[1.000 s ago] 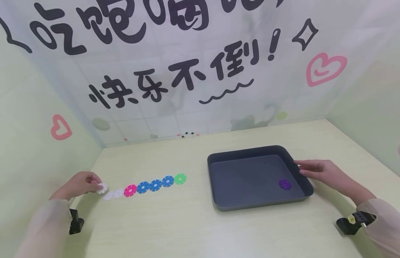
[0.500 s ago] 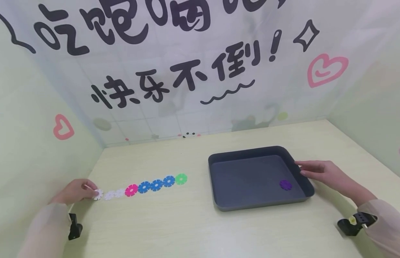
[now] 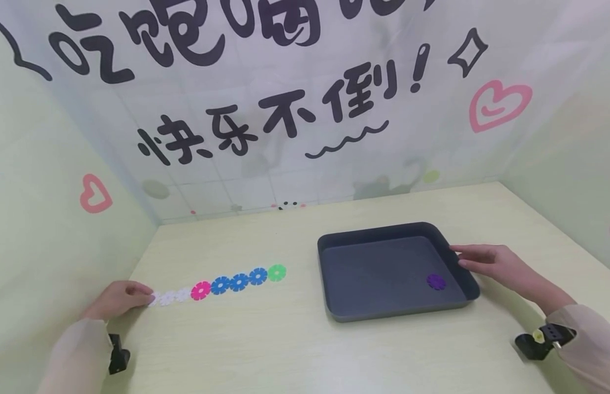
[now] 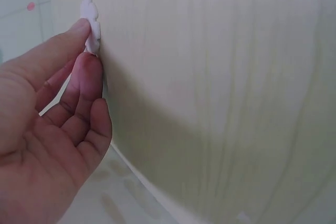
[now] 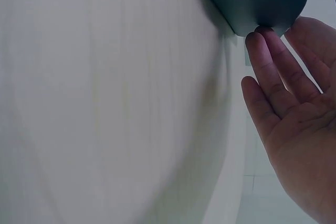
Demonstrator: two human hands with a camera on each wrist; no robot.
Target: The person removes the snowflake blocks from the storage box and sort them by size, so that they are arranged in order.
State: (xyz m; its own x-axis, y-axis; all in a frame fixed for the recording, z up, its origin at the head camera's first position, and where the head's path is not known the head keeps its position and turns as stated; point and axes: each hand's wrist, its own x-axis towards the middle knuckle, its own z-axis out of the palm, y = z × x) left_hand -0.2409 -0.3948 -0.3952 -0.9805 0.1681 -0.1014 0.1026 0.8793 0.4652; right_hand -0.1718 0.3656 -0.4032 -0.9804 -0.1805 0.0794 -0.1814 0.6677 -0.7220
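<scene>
My left hand pinches a white notched snowflake disc between thumb and fingers, low over the table. That disc sits at the left end of a row and is mostly covered by the fingertips in the head view. Rightward run two more white discs, a pink disc, three blue discs and a green disc. With fairly straight fingers, my right hand touches the right side wall of a dark grey tray. One purple disc lies inside the tray, near its right side.
Pale wood-grain table runs under everything. A printed white curtain closes off the back, with pale panels at left and right. Each wrist carries a black camera mount, the left mount near the table's left edge.
My left hand has moved the white disc down and slightly left, then in against the row's left end, where it lies low. The right hand and tray stay put.
</scene>
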